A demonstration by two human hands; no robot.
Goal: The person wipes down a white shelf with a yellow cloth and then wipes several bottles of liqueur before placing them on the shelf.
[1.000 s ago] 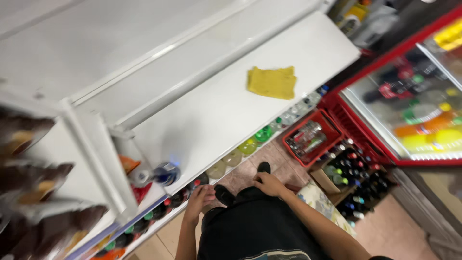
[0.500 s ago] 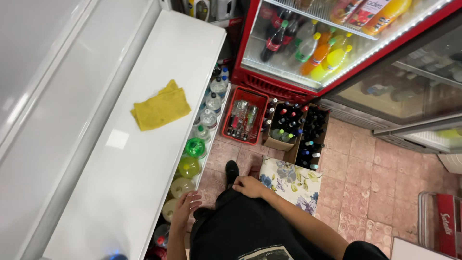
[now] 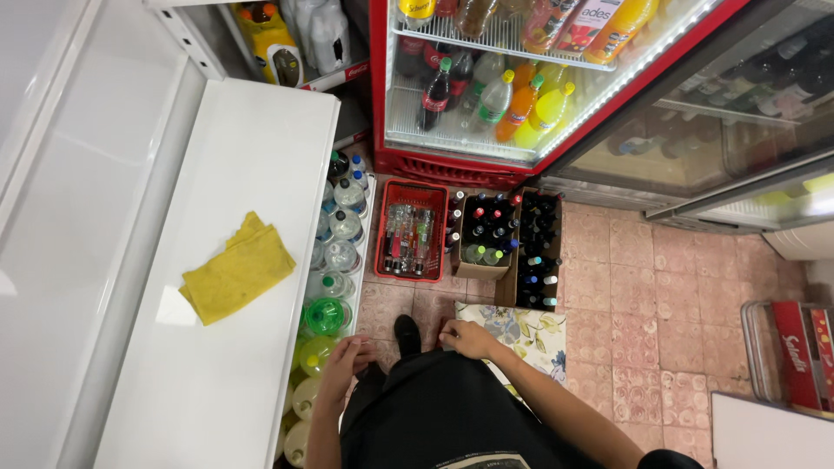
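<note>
The left hand (image 3: 346, 363) hangs loose and unclenched, holding nothing, just beside green-capped bottles (image 3: 326, 317) racked under the white surface (image 3: 234, 156). The right hand (image 3: 469, 339) rests released on the dark trousers (image 3: 434, 408). Beyond the left hand, a yellow cloth (image 3: 236, 267) lies on the surface; ahead, a red crate (image 3: 412, 239) stands before the drinks fridge (image 3: 486, 95).

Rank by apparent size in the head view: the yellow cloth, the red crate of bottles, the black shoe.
1. Yellow cloth, though it lies higher, nearer the camera, so this is unsure.
2. Red crate, close behind.
3. Black shoe, clearly smallest.
</note>
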